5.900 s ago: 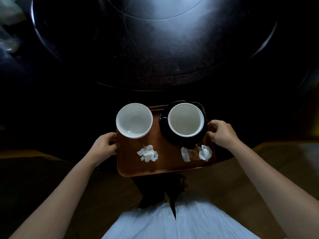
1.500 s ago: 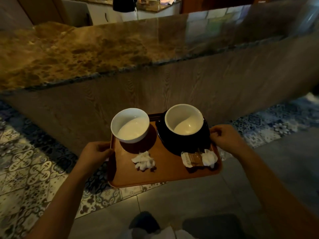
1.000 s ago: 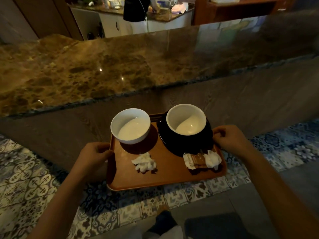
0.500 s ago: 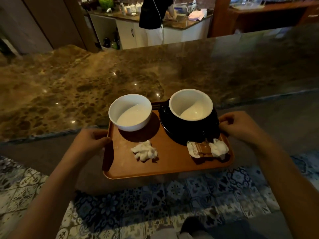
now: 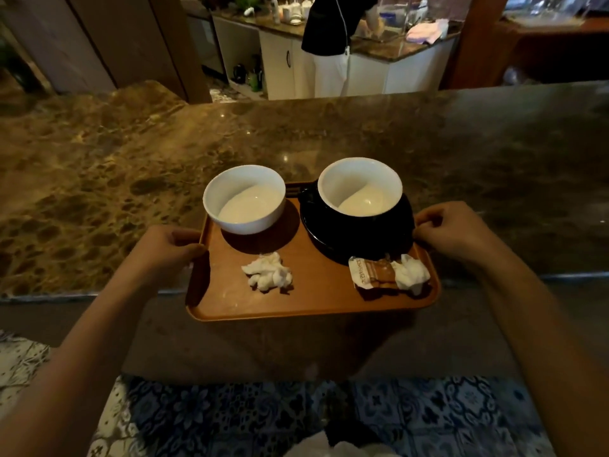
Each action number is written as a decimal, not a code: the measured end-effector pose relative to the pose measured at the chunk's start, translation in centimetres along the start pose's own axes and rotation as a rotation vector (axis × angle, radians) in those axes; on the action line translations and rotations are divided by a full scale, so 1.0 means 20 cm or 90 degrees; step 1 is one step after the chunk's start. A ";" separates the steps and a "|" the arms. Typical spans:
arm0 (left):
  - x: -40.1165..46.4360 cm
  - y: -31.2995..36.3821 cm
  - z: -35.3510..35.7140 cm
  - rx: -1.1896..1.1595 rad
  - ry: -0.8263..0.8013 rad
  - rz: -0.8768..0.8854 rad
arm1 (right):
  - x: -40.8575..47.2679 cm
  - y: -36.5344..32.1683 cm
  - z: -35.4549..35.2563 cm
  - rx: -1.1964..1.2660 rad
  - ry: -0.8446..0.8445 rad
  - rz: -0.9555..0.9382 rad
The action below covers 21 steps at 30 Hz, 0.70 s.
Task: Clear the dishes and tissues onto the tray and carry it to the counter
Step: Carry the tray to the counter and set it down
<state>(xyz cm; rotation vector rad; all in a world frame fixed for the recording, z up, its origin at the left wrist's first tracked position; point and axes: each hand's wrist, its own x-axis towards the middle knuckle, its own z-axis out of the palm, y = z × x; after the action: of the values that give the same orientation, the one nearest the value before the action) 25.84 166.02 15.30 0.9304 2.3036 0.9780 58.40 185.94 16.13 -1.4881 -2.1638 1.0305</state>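
I hold an orange-brown tray (image 5: 316,301) level, its far half over the front edge of the brown marble counter (image 5: 99,179). My left hand (image 5: 168,249) grips the tray's left rim and my right hand (image 5: 451,232) grips its right rim. On the tray stand a white bowl (image 5: 245,199) at the far left and a white-lined black cup (image 5: 361,189) on a black saucer (image 5: 329,245) at the far right. A crumpled tissue (image 5: 268,275) lies in the middle; a sugar wrapper (image 5: 370,273) and a second tissue (image 5: 412,275) lie at the right.
The counter's wooden front panel (image 5: 263,344) is below the tray, and patterned floor tiles (image 5: 230,417) are at my feet. Behind the counter a person in a black top (image 5: 333,31) stands at a kitchen worktop with white cabinets (image 5: 283,61).
I walked from the dark round table to the marble counter with the tray. In the last second the tray rose and moved forward, so it now reaches over the counter's edge.
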 end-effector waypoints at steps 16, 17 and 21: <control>0.61 0.16 0.18 -0.003 0.028 -0.105 | 0.75 -0.08 0.02 -0.018 -0.081 0.024; 0.64 0.18 0.17 0.009 0.029 -0.093 | 0.78 -0.09 0.02 -0.020 -0.072 0.024; 0.79 0.22 0.18 0.059 0.040 -0.063 | 0.91 -0.13 0.05 -0.061 -0.063 0.030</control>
<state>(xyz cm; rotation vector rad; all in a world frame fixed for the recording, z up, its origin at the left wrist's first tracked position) 19.57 181.50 13.98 0.8228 2.4406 0.8776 48.62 201.44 14.93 -1.5694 -2.2864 1.0511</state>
